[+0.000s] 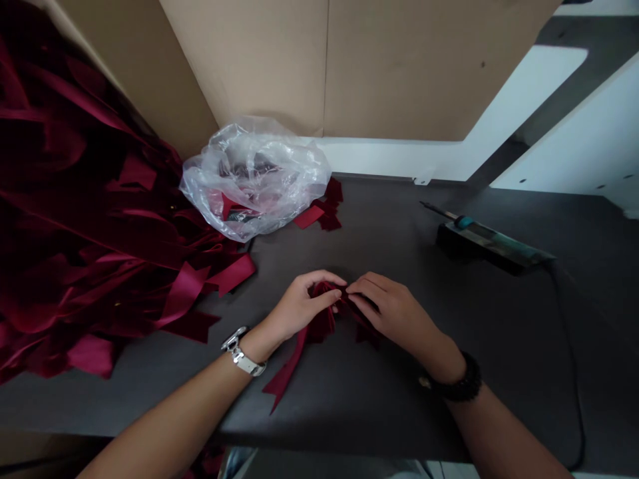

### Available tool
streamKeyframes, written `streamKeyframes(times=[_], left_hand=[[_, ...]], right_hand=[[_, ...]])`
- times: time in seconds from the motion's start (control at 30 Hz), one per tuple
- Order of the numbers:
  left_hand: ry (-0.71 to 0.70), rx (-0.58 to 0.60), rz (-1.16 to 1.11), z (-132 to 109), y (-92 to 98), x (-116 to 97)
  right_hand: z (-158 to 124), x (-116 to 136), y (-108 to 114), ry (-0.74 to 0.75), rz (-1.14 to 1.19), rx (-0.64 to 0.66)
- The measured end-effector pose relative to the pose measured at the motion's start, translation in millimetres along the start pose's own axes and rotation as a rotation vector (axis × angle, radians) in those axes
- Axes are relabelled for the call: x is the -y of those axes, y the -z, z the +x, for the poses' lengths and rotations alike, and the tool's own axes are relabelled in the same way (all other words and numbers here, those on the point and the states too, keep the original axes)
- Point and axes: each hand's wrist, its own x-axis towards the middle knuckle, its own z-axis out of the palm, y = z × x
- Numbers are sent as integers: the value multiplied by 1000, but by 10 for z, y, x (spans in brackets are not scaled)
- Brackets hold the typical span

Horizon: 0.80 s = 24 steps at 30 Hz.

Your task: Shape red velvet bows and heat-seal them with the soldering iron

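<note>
Just above the dark tabletop, my left hand (pixel 307 303) is closed on a dark red ribbon bow (pixel 322 322), thumb and fingers pinching it near its middle. One notched ribbon tail (pixel 288 379) hangs from it toward the table's front edge. My right hand (pixel 387 303) meets it from the right, its fingertips pinched on the bow's centre, with more red ribbon showing under the palm. The fingers hide the exact spot where both hands grip.
A large heap of red ribbons (pixel 100 219) covers the left side. Behind my hands lie a crumpled clear plastic bag (pixel 259 179) and ribbon scraps (pixel 324 211). A pen-like tool (pixel 439 211) rests on a corded box (pixel 499 247) at right. Cardboard (pixel 389 66) stands at the back.
</note>
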Motion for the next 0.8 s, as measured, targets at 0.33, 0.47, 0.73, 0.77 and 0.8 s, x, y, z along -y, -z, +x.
streamKeyframes(times=[0.33,0.47,0.73,0.77,0.8], left_hand=[[-77,24,47,6,46,-13],[-105,2,68,10,50,-40],[-82,-11,57,11,54,-27],[-78,-19,61,12,57,-25],[-75,-27,74,14,59,-23]], right_hand=[[-6,12,1,-55,124,50],[-13,38,-3,28,99,78],[-7,63,-115,196,-49,-79],[-6,71,-115,213,-67,-104],[-7,79,-114,233,-87,-123]])
